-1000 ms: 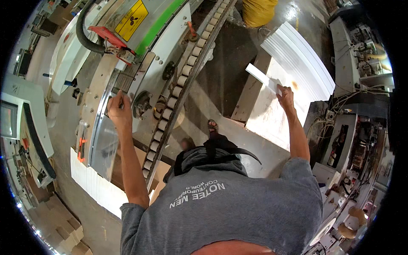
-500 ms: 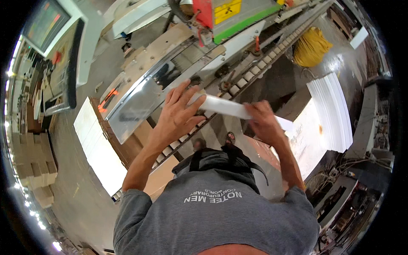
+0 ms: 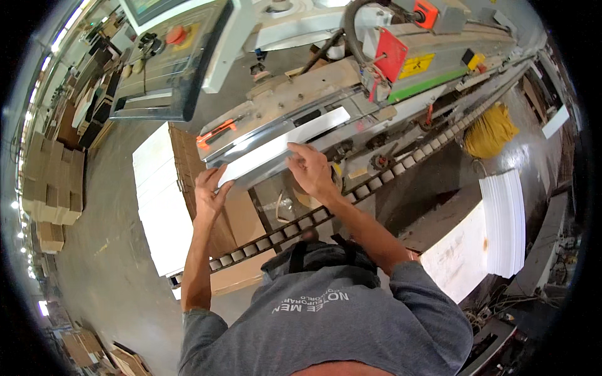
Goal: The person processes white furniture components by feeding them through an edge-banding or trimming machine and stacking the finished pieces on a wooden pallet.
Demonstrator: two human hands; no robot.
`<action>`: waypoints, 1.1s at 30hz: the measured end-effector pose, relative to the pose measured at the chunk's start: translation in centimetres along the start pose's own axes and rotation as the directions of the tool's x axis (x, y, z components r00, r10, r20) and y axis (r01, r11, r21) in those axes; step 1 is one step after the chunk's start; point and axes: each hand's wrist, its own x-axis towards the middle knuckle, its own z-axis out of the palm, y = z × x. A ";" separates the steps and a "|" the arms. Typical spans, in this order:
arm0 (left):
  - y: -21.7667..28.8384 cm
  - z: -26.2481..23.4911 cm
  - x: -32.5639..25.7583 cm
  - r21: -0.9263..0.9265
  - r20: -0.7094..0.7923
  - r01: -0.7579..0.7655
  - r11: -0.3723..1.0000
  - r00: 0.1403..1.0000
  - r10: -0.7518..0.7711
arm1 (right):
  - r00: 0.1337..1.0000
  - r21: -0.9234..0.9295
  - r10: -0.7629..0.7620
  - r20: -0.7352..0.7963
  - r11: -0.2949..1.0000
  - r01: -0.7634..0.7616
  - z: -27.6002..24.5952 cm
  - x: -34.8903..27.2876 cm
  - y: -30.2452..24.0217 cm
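A long narrow white board strip (image 3: 285, 145) lies slantwise along the shiny metal bed (image 3: 251, 145) of the edge-working machine. At its lower left end my left hand (image 3: 211, 191) grips it, thumb on the near side and fingers across the end. My right hand (image 3: 311, 172) is by the middle of the strip's near edge, fingertips touching it and fingers partly spread. The strip's far right end extends past my right hand over the bed. An orange-handled utility knife (image 3: 216, 133) rests on the machine top beyond the strip.
A roller conveyor rail (image 3: 301, 224) runs slantwise between me and the machine. White boards are stacked at left (image 3: 160, 200), and white panels (image 3: 503, 222) at right. A control panel with a red button (image 3: 177, 34) stands far left; a yellow sack (image 3: 492, 131) sits far right.
The white strip has moved left and away from me onto the metal bed. My left hand shifted to its left end, and my right hand moved left to its middle. The view turned too.
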 end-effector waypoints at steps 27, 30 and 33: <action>-5.0 2.9 3.4 0.058 -0.146 -0.024 0.998 0.989 0.032 | 0.979 0.107 0.163 -0.123 0.983 -0.150 6.8 4.9 2.5; -4.3 4.0 4.5 0.011 -0.167 -0.082 0.997 0.983 0.083 | 0.972 -0.108 0.027 -0.232 0.993 -0.053 6.7 5.4 4.1; -3.6 5.9 5.4 0.027 -0.196 -0.111 0.993 0.974 0.114 | 0.967 -0.139 -0.029 -0.253 0.990 -0.007 4.8 6.0 4.0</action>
